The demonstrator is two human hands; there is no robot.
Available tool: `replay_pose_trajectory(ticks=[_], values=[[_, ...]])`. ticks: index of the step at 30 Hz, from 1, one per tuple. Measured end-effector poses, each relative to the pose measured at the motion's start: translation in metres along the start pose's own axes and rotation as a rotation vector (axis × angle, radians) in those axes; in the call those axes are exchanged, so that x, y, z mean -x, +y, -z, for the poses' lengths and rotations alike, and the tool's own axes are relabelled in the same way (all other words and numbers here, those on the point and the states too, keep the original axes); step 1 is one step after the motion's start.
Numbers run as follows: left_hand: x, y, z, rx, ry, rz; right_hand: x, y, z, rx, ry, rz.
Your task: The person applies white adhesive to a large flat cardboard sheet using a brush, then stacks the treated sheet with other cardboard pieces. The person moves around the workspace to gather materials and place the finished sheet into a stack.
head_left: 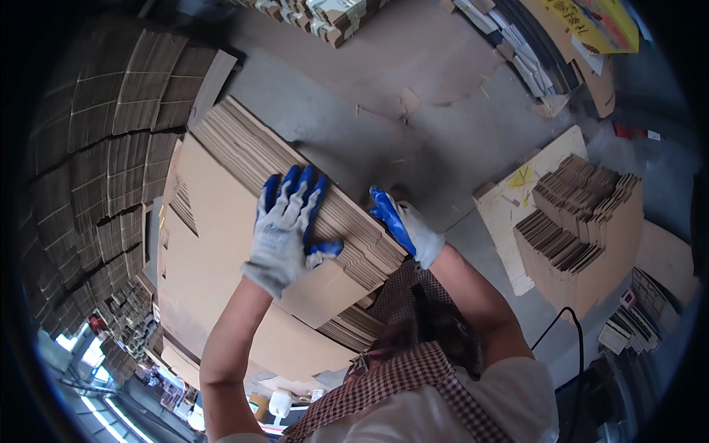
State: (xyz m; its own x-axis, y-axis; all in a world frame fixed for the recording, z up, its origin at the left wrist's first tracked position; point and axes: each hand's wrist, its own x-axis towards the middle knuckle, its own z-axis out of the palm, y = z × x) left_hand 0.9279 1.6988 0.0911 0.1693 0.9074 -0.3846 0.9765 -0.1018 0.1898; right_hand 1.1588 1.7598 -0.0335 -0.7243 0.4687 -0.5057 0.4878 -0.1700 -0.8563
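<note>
1. two gloved hands work one bundle of flat cardboard sheets (295, 184), which rests on a larger pile of flattened cartons (214, 251) near that pile's right edge.
2. left hand (288, 225): fingers spread flat over the bundle's top edge, thumb pressed on the broad face; pressing, not clenched.
3. right hand (405, 229): set against the bundle's right end, fingers hooked round the corner; how firmly it clasps cannot be told.
4. long axis of the bundle runs from the upper left down to the lower right; the right hand caps its lower end, the left sits just beside it along the axis.
5. surroundings: stacked carton walls (103, 148) close on the left, concrete floor (413, 96) beyond, a second carton stack (583, 221) well apart on the right.
</note>
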Motion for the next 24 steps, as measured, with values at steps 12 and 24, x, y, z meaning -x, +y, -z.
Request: replay_pose_trajectory(ticks=[12,24], values=[[-0.009,-0.005,-0.006,0.139,0.106,-0.032,-0.01,0.081,-0.019,-0.832,-0.2,-0.004],[-0.03,0.007,-0.016,0.111,0.046,-0.042,-0.024,0.096,-0.022,0.041,0.015,0.509]])
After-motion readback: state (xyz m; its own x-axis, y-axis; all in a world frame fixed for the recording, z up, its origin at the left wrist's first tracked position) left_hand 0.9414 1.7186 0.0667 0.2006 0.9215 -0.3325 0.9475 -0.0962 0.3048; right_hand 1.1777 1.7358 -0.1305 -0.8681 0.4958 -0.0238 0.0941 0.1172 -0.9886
